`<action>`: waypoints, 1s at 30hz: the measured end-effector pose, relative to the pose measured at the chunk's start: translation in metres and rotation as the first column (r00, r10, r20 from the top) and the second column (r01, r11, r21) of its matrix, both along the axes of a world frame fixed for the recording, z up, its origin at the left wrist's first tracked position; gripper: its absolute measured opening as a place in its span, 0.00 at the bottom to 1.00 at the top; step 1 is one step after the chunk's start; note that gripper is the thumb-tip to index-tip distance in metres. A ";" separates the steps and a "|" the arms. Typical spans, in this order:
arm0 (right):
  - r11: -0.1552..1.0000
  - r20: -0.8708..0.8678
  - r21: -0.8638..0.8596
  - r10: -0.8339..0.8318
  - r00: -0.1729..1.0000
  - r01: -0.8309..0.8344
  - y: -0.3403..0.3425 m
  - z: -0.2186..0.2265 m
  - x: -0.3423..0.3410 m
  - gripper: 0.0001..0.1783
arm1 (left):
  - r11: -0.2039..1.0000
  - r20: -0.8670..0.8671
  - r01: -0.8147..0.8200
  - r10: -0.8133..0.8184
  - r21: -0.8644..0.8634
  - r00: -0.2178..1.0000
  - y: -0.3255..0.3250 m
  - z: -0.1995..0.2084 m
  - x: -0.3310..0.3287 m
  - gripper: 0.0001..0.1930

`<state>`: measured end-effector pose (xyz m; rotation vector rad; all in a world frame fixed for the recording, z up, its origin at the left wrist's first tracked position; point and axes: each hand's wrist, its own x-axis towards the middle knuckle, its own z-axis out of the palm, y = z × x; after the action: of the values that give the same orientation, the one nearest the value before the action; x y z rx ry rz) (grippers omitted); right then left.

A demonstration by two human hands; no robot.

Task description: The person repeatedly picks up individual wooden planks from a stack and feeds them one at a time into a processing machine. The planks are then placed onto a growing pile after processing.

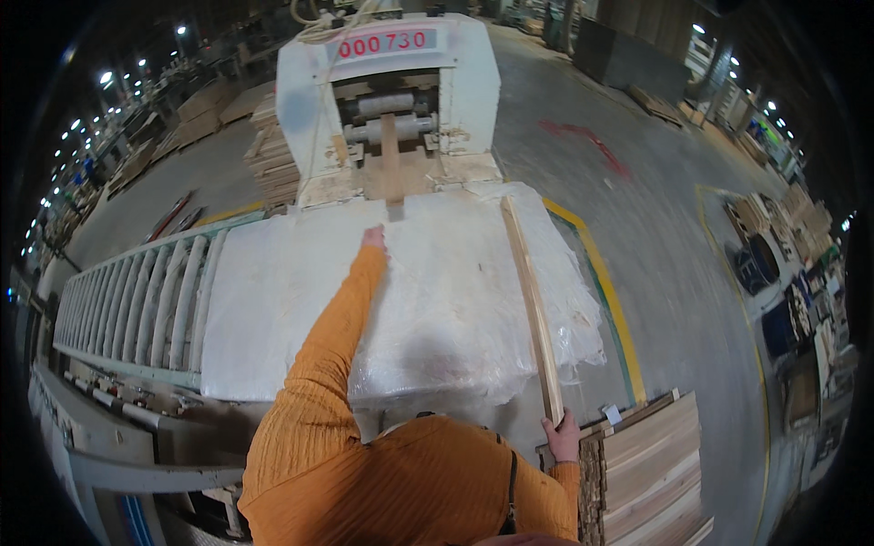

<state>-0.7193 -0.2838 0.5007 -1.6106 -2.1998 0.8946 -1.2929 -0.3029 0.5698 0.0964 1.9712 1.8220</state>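
Lower right, the right hand [565, 439] has fingers clamped on the lower end of a wood strip [533, 309]. Upper centre, the left hand [374, 237] is below a second strip [391, 159]; I cannot tell its fingers' state.

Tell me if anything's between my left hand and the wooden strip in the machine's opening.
Nothing visible blocks the way: your left hand is just short of the wooden strip, with the sheet-covered table below.

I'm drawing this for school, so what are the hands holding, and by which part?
The right hand holds a long wooden strip by its near end. No held thing shows in the left hand.
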 end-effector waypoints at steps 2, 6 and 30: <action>0.995 -0.002 0.085 -0.055 0.998 0.055 -0.009 0.005 0.006 0.32 | 0.998 -0.111 -0.037 0.032 -0.042 0.993 0.013 0.010 -0.032 0.23; 0.947 -0.106 0.244 -0.189 0.976 0.209 -0.021 0.019 0.008 0.29 | 0.990 -0.152 -0.067 0.048 -0.127 0.987 0.037 0.020 -0.067 0.29; 0.987 -0.565 0.137 0.013 0.825 0.079 -0.029 0.020 -0.039 0.14 | 0.925 -0.107 0.136 -0.185 -0.354 0.977 -0.004 0.005 0.070 0.29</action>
<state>-0.7578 -0.3133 0.5205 -1.1145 -1.7630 1.0038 -1.2234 -0.3069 0.5749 0.2721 2.2762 1.3762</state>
